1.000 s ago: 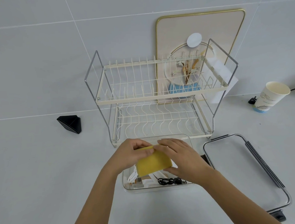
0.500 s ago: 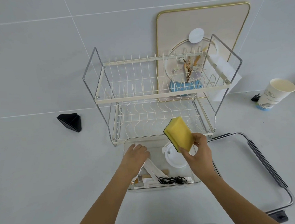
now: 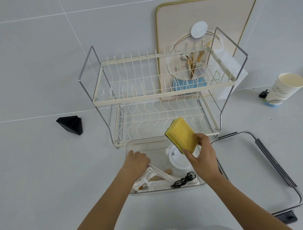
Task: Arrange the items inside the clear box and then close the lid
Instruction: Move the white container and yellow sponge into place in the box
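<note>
Clear box [image 3: 201, 183] — a white round lid [image 3: 177, 161], white strips and black cable [image 3: 183, 180] are contained; yellow sponge [image 3: 182, 134] is gripped above by right hand [image 3: 202, 155], left hand [image 3: 136, 161] is curled inside — hold unclear.

Left hand [image 3: 136, 161] fingertips curled under, hidden among white items [image 3: 155, 175] in clear box [image 3: 131, 147]; grip there unreadable. Round white piece [image 3: 177, 161] partly behind sponge [image 3: 182, 134] and right hand [image 3: 202, 157]. Lid [image 3: 278, 170] near corner blurred; both forearms cut by bottom edge.

The right hand [image 3: 202, 157] holds a yellow sponge [image 3: 183, 135] above the clear box [image 3: 140, 145], where the left hand [image 3: 136, 161] reaches in.
</note>
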